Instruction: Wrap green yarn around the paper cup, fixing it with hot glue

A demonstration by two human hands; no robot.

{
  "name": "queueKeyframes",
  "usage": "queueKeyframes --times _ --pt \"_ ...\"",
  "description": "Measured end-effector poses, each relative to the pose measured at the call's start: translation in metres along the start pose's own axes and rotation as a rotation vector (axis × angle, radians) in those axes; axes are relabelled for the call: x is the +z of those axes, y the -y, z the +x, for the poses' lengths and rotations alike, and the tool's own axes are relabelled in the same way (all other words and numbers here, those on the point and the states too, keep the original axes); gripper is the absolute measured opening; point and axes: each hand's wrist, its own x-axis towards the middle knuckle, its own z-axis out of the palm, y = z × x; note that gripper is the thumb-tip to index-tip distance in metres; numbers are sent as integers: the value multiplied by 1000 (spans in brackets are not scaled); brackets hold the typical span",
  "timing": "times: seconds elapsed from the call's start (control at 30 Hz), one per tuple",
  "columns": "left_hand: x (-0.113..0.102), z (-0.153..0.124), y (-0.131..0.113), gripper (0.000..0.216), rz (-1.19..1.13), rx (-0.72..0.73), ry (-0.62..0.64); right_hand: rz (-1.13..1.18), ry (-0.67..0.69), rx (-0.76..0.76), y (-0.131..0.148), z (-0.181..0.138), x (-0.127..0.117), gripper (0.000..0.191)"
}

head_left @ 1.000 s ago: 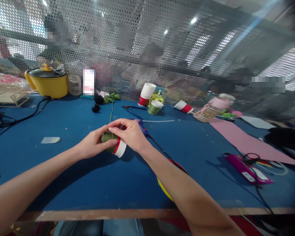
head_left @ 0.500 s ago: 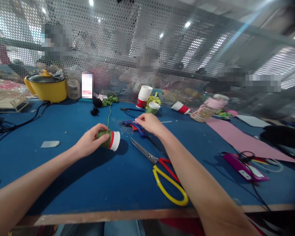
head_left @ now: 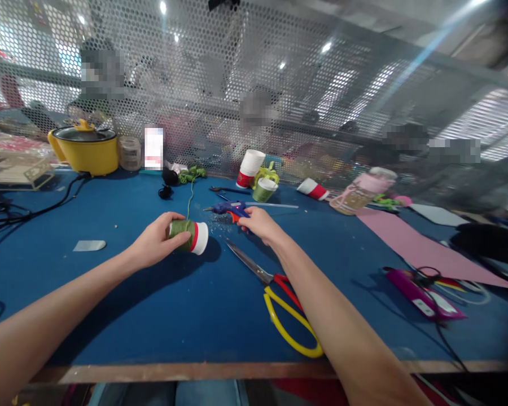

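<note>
My left hand (head_left: 163, 239) is closed around a paper cup (head_left: 201, 238) lying on its side. Green yarn (head_left: 182, 228) is wound round most of the cup, leaving a red band and the white rim bare. From the cup a strand runs back to a loose green yarn bundle (head_left: 193, 173). My right hand (head_left: 257, 223) grips the handle of a blue glue gun (head_left: 226, 208) with an orange trigger; its nozzle points left and a clear glue stick (head_left: 275, 205) sticks out behind. Large scissors (head_left: 254, 269) with red and yellow handles lie just in front of the right hand.
Behind stand stacked paper cups (head_left: 250, 167) and a green-wrapped cup (head_left: 263, 190). A yellow electric pot (head_left: 88, 155) and a lit phone (head_left: 153, 148) are at the back left. Pink paper (head_left: 423, 245) and a purple packet (head_left: 423, 296) lie to the right. A perforated metal screen (head_left: 203, 90) borders the table.
My right hand has come down onto the glue gun's handle and taken hold of it. The gun now lies straighter, its glue stick in line behind it. My left hand keeps its hold.
</note>
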Motion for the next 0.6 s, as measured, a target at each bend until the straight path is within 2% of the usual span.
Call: queueKeyframes --times 0.1,0.2,0.27,0.43,0.6 --pt "-1 0 -1 42 -10 -9 -2 262 87 -54 6 -13 -9 7" --pt "-2 0 -1 41 -42 -28 17 573 157 -89 11 -26 -13 17" --pt "-3 1 -1 41 -63 -49 31 670 200 -103 13 -33 -13 20" --pt "-5 2 0 41 -156 -132 58 755 320 -164 22 -54 -12 20" --pt "-5 4 -2 36 -147 -203 -4 623 255 -233 29 -69 -11 19"
